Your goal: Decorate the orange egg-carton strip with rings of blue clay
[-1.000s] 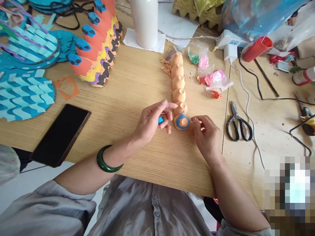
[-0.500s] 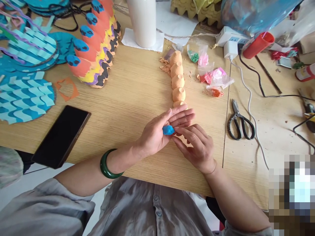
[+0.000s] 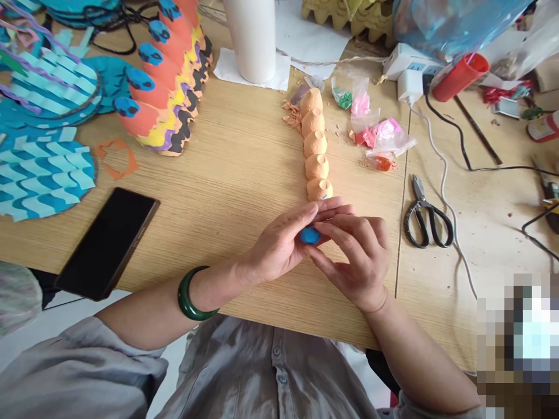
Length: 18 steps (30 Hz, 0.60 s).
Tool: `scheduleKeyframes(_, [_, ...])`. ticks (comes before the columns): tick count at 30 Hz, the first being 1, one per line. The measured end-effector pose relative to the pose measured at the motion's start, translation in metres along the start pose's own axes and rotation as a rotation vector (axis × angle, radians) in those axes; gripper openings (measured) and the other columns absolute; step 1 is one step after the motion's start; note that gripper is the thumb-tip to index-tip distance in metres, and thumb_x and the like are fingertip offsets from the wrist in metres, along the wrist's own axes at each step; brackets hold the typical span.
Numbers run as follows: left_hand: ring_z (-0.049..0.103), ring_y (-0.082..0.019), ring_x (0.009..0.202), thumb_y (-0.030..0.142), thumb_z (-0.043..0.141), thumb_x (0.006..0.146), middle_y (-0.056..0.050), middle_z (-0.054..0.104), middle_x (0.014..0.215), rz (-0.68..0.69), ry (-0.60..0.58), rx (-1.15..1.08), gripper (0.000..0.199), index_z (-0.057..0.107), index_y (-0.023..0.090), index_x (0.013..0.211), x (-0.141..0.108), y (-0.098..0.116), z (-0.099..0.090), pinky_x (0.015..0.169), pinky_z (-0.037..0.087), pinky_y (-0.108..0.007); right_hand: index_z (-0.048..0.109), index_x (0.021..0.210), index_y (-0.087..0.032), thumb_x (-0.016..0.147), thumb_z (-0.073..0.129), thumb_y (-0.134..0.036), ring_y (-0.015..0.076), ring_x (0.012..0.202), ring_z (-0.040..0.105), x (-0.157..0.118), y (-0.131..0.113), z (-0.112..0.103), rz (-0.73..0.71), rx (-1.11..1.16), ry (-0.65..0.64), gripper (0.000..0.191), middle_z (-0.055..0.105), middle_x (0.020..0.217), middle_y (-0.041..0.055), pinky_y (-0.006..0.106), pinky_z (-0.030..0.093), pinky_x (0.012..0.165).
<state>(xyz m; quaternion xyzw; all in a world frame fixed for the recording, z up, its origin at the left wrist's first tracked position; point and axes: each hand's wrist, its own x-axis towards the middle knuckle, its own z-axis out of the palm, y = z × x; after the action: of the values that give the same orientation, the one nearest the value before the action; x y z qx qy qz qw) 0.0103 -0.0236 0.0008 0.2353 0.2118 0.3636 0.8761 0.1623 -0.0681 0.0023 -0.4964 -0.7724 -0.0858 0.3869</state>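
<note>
A small lump of soft blue clay rests in the cupped palm of my left hand, whose fingers stretch out beneath and beyond it. My right hand comes from the other side, thumb and forefinger pressing at the lump's right edge; its other fingers are curled. Just past my fingertips stands a row of pale orange clay-covered bumps, with a bit of blue on the nearest one. A green bangle circles my left wrist.
A black phone lies to the left, below blue patterned pieces and an orange bumpy form with blue spots. Scissors, bagged clay, a power strip and cables are on the right. A white cylinder stands behind.
The blue lump has shifted slightly right and looks rounder. My left fingers have drawn in lower, uncovering the nearest orange bump, and my right fingers have closed in over the palm.
</note>
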Motion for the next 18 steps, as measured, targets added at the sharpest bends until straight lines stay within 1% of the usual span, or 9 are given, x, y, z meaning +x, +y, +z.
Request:
scheduleKeyframes(1, [0.059, -0.025, 0.142, 0.036, 0.058, 0.104, -0.01, 0.074, 0.137, -0.01, 0.0, 0.0, 0.033, 0.078, 0.019, 0.125, 0.0, 0.0, 0.0, 0.115, 0.048, -0.033, 0.068, 0.113, -0.021, 0.089, 0.083, -0.033, 0.0222, 0.088, 0.069, 0.0, 0.0, 0.0, -0.015, -0.018, -0.009, 0.03, 0.08, 0.102, 0.0078, 0.037, 0.056, 0.077])
scheduleKeyframes(3, [0.058, -0.027, 0.143, 0.037, 0.06, 0.103, -0.011, 0.074, 0.137, -0.017, 0.01, -0.002, 0.034, 0.077, 0.018, 0.125, 0.001, 0.0, -0.001, 0.117, 0.047, -0.035, 0.067, 0.115, -0.022, 0.091, 0.081, -0.031, 0.0233, 0.095, 0.071, -0.001, 0.0, 0.0, -0.031, -0.001, -0.014, 0.029, 0.08, 0.106, 0.0075, 0.038, 0.058, 0.082])
scheduleKeyframes(5, [0.06, -0.028, 0.141, 0.039, 0.059, 0.103, -0.011, 0.075, 0.135, 0.01, 0.019, 0.008, 0.035, 0.077, 0.018, 0.125, 0.001, 0.001, -0.002, 0.118, 0.047, -0.038, 0.065, 0.119, -0.024, 0.096, 0.075, -0.03, 0.0236, 0.095, 0.073, -0.001, 0.002, -0.002, -0.007, 0.07, 0.016, 0.026, 0.08, 0.104, 0.0063, 0.039, 0.06, 0.082])
scheduleKeyframes(7, [0.061, -0.028, 0.14, 0.041, 0.059, 0.104, -0.011, 0.074, 0.136, 0.044, 0.003, 0.056, 0.037, 0.076, 0.02, 0.128, 0.001, 0.0, -0.003, 0.118, 0.047, -0.04, 0.063, 0.123, -0.026, 0.099, 0.07, -0.027, 0.0215, 0.084, 0.072, -0.001, 0.004, -0.004, 0.059, 0.153, 0.039, 0.026, 0.079, 0.098, 0.0052, 0.037, 0.06, 0.072])
scheduleKeyframes(9, [0.057, -0.029, 0.145, 0.044, 0.059, 0.104, -0.01, 0.068, 0.146, 0.069, -0.047, 0.156, 0.04, 0.074, 0.023, 0.134, -0.002, -0.002, -0.005, 0.119, 0.047, -0.04, 0.063, 0.126, -0.026, 0.099, 0.068, -0.024, 0.0181, 0.069, 0.066, 0.0, 0.005, -0.005, 0.097, 0.244, 0.022, 0.027, 0.076, 0.089, 0.0037, 0.035, 0.059, 0.062])
scheduleKeyframes(11, [0.05, -0.03, 0.15, 0.046, 0.059, 0.103, -0.009, 0.061, 0.155, 0.092, -0.098, 0.26, 0.043, 0.071, 0.024, 0.138, -0.005, -0.005, -0.006, 0.122, 0.045, -0.039, 0.063, 0.125, -0.024, 0.1, 0.066, -0.021, 0.0161, 0.063, 0.062, 0.0, 0.005, -0.004, 0.087, 0.323, -0.014, 0.026, 0.073, 0.084, 0.0023, 0.034, 0.059, 0.06])
scheduleKeyframes(12, [0.048, -0.03, 0.152, 0.047, 0.058, 0.104, -0.008, 0.058, 0.158, 0.101, -0.118, 0.281, 0.044, 0.071, 0.025, 0.139, -0.005, -0.006, -0.007, 0.123, 0.044, -0.039, 0.063, 0.125, -0.023, 0.1, 0.065, -0.021, 0.0161, 0.063, 0.062, -0.001, 0.005, -0.003, 0.08, 0.347, -0.026, 0.026, 0.072, 0.084, 0.0024, 0.034, 0.059, 0.061])
scheduleKeyframes(15, [0.051, -0.03, 0.149, 0.046, 0.056, 0.105, -0.008, 0.06, 0.156, 0.083, -0.134, 0.195, 0.042, 0.072, 0.025, 0.137, -0.005, -0.007, -0.006, 0.124, 0.044, -0.042, 0.064, 0.126, -0.024, 0.098, 0.068, -0.021, 0.0167, 0.068, 0.064, -0.004, 0.007, -0.002, 0.106, 0.35, 0.03, 0.028, 0.074, 0.091, 0.0038, 0.034, 0.059, 0.061])
scheduleKeyframes(18, [0.059, -0.028, 0.142, 0.045, 0.055, 0.105, -0.008, 0.068, 0.147, 0.044, -0.125, 0.059, 0.041, 0.074, 0.024, 0.134, -0.001, -0.005, -0.005, 0.125, 0.042, -0.044, 0.065, 0.127, -0.029, 0.098, 0.068, -0.022, 0.017, 0.069, 0.063, -0.01, 0.013, -0.002, 0.232, 0.289, 0.141, 0.03, 0.072, 0.093, 0.0026, 0.034, 0.057, 0.061])
